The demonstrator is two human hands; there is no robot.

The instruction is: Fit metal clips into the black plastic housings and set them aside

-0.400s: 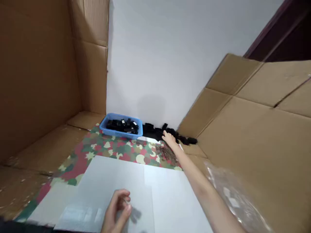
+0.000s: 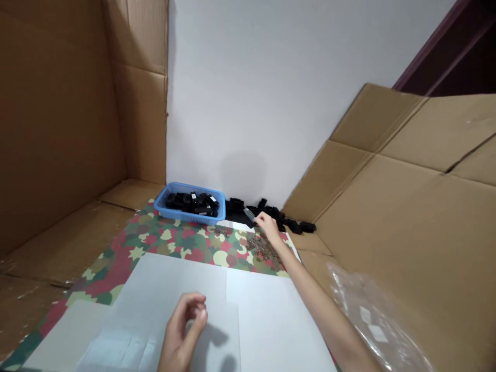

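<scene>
My right hand [image 2: 266,225] reaches far forward to the pile of small black parts [image 2: 271,213] by the white wall. Its fingers pinch one small black part [image 2: 249,214], held just left of the hand. A patch of tiny metal pieces [image 2: 260,248] lies on the camouflage cloth [image 2: 170,243] under the wrist. My left hand [image 2: 185,325] hovers near me over the white sheets [image 2: 248,315], its fingers curled with thumb and fingertips pressed together; what they hold, if anything, does not show.
A blue basket [image 2: 159,204] holding several black parts stands at the back left of the cloth. Cardboard walls [image 2: 62,113] rise on the left and slope on the right. A crumpled clear plastic bag [image 2: 372,320] lies on the right cardboard.
My right hand has drawn slightly back from the pile and now holds a black part. The left hand has shifted a little upward in view.
</scene>
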